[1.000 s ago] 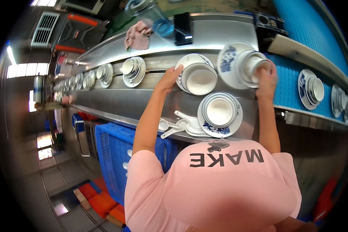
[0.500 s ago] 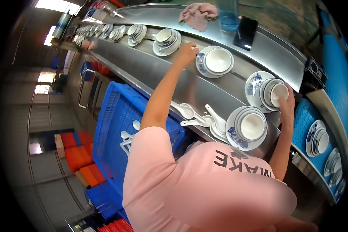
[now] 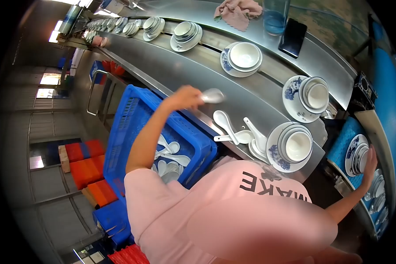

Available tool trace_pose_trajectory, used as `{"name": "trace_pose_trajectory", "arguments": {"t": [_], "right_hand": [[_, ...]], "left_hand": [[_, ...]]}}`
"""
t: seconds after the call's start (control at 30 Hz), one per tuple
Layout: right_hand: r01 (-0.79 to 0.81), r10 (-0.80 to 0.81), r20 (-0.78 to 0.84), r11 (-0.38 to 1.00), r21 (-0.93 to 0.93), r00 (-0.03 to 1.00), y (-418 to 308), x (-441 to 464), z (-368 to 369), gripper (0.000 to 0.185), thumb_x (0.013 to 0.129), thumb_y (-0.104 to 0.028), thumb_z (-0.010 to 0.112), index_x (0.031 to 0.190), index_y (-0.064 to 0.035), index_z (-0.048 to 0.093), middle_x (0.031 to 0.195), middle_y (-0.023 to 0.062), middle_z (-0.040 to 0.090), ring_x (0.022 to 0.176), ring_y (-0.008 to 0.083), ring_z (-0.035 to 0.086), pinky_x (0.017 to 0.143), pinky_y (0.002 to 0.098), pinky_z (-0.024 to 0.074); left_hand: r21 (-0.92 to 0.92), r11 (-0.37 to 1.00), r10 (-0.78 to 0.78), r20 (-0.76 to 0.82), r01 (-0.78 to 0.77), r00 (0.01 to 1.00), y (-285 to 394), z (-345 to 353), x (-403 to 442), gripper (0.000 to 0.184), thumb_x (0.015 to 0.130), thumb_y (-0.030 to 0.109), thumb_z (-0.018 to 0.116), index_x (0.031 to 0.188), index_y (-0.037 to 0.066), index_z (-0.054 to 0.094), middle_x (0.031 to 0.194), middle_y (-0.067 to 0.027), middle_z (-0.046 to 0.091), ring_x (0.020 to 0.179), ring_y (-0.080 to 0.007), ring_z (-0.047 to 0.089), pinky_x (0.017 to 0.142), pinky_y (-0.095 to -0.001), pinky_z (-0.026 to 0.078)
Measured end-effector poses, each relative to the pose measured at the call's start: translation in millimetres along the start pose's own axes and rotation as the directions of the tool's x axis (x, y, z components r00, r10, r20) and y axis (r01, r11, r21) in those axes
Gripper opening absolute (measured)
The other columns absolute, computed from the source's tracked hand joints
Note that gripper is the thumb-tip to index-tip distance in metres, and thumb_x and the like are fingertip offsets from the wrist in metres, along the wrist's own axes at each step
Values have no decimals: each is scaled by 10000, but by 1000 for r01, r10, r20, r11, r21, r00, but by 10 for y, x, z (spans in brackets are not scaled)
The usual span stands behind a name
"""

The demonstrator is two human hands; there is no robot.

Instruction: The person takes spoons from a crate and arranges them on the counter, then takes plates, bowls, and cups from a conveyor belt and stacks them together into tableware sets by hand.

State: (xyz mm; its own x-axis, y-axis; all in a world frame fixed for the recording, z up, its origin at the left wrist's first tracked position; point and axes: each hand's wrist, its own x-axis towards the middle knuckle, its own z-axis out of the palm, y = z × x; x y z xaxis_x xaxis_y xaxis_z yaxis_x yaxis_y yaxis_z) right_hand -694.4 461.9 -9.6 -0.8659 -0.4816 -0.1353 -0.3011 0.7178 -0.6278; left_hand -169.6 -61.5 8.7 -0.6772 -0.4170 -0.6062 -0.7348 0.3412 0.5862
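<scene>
My left hand [image 3: 187, 97] is closed on the handle of a white spoon [image 3: 213, 96], blurred by motion above the metal counter. My right hand [image 3: 369, 163] has its fingers stretched out beside a stack of bowls [image 3: 360, 159] on a plate, on the blue belt. On the counter's near edge lie several white spoons [image 3: 224, 124] beside a blue-patterned plate with stacked bowls [image 3: 297, 146]. Another plate with bowls [image 3: 317, 95] sits at the end of the metal line, and one more set [image 3: 244, 55] is farther left.
A blue crate [image 3: 130, 105] with white spoons stands below the counter's near edge. More dish sets [image 3: 185, 35] run along the line to the far left. A pink cloth [image 3: 237, 14], a clear jug [image 3: 275, 20] and a black phone [image 3: 292, 38] lie on the back ledge.
My left hand has come back from the dish line toward the crate side, a spoon showing in it. My right hand has left the bowls at the line's end and moved right to the blue belt.
</scene>
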Motion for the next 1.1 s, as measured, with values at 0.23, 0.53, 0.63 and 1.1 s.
{"name": "trace_pose_trajectory", "arguments": {"t": [0.23, 0.53, 0.63, 1.1], "right_hand": [[-53, 62, 122, 996, -77, 991, -395, -162, 50, 510, 814, -263, 544, 1251, -24, 435, 1225, 124, 484, 1122, 228, 456, 935, 328, 339], [-72, 57, 53, 929, 363, 997, -527, -402, 493, 508, 722, -194, 588, 1176, 8, 486, 1077, 94, 556, 970, 182, 522, 861, 299, 387], [-67, 47, 73, 953, 296, 996, -1073, -393, 896, 456, 721, -154, 569, 1144, 10, 516, 1028, 85, 575, 927, 157, 532, 832, 278, 405], [-151, -25, 319, 845, 513, 947, -1517, -1106, 775, 332, 812, -103, 526, 1126, 6, 521, 998, 90, 578, 899, 155, 561, 734, 269, 483]], "left_hand": [[-675, 737, -483, -494, 31, 723, -1109, -1183, 842, 227, 812, 185, 467, 706, 10, 566, 607, -85, 575, 445, -112, 480, 367, -229, 358], [97, 968, 215, 149, -230, 965, 445, -56, 311, 242, 683, 178, 670, 868, 31, 619, 698, -47, 604, 660, -115, 557, 623, -253, 451], [336, 862, 319, 220, -379, 922, 454, 336, 283, 178, 667, 173, 630, 778, 41, 587, 690, -104, 588, 642, -237, 567, 604, -334, 441], [538, 843, 403, -650, 15, 644, -158, -800, 967, 268, 733, 131, 639, 978, 57, 558, 931, -137, 573, 797, -298, 564, 702, -359, 447]]}}
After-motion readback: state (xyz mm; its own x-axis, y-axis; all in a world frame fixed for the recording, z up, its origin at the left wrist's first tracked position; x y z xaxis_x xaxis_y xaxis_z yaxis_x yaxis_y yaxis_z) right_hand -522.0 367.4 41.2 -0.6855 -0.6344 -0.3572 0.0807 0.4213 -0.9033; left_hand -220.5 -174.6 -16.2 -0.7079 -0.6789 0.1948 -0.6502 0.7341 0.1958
